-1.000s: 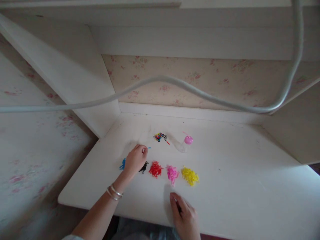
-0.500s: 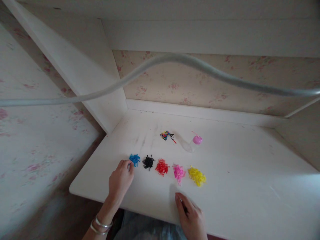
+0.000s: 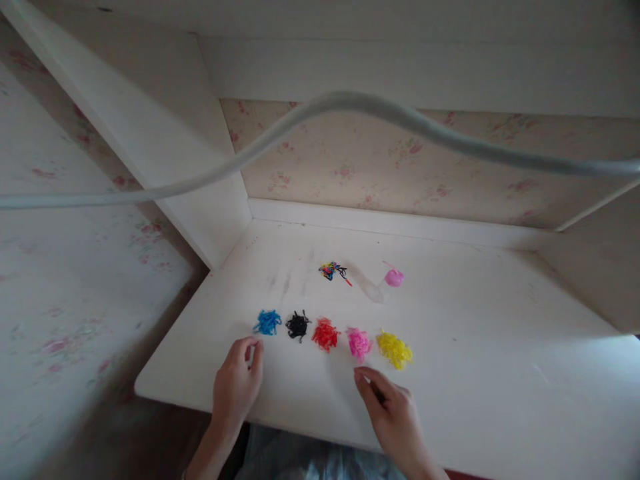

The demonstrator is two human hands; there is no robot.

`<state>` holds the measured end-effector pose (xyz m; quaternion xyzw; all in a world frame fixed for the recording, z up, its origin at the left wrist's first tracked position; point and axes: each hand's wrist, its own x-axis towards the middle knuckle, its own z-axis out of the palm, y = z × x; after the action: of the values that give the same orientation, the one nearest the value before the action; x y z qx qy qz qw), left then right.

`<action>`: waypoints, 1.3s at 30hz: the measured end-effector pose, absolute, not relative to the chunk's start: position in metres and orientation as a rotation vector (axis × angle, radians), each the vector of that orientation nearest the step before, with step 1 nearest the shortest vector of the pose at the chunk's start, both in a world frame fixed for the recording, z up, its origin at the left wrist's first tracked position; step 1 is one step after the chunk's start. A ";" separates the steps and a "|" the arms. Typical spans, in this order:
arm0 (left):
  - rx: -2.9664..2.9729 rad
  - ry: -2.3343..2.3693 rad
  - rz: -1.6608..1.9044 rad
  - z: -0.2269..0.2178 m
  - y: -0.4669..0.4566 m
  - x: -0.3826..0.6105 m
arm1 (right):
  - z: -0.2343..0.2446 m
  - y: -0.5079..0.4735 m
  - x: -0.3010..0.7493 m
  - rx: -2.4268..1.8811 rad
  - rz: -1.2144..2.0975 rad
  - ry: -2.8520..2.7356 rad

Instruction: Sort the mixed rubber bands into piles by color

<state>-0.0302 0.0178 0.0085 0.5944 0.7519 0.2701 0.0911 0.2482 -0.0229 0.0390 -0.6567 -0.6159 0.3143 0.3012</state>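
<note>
Small elastic bands lie on a white desk in a row of piles sorted by colour: blue (image 3: 269, 323), black (image 3: 298, 325), red (image 3: 326, 335), pink (image 3: 359, 344) and yellow (image 3: 395, 349). My left hand (image 3: 237, 379) is just in front of the blue pile, thumb and forefinger tips brought together. In front of the pink pile my right hand (image 3: 393, 407) makes a pinch, its fingertips close to the nearest bands. Anything held in either pinch is too small to make out. Farther back sits a mixed-colour pile of bands (image 3: 332, 270).
Behind the row lies a clear plastic bag (image 3: 371, 289), with a shiny pink object (image 3: 394, 277) at its right. A pale cable (image 3: 345, 101) crosses the view up high. White panels (image 3: 165, 120) enclose the desk (image 3: 480, 393) at the left and back.
My left hand has drawn back from the blue pile towards the desk's front edge. My right hand has moved forward, nearer the pink pile. The piles look much the same.
</note>
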 end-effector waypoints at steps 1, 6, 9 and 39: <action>1.724 2.266 0.791 0.006 0.015 -0.029 | 0.048 -0.011 0.247 -1.751 0.805 -1.690; 1.667 2.379 0.786 -0.001 0.006 -0.022 | 0.079 0.066 0.233 -2.113 0.543 -1.991; 1.680 2.350 0.841 -0.002 0.004 -0.022 | 0.081 0.111 0.221 -2.296 0.397 -2.070; 1.798 2.244 0.841 0.002 0.004 -0.025 | 0.067 0.098 0.175 -1.916 0.423 -2.332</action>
<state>-0.0245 0.0040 0.0016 0.5986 0.7470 0.2799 0.0731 0.1747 0.0975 0.0667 -0.6281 -0.7643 0.1385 0.0471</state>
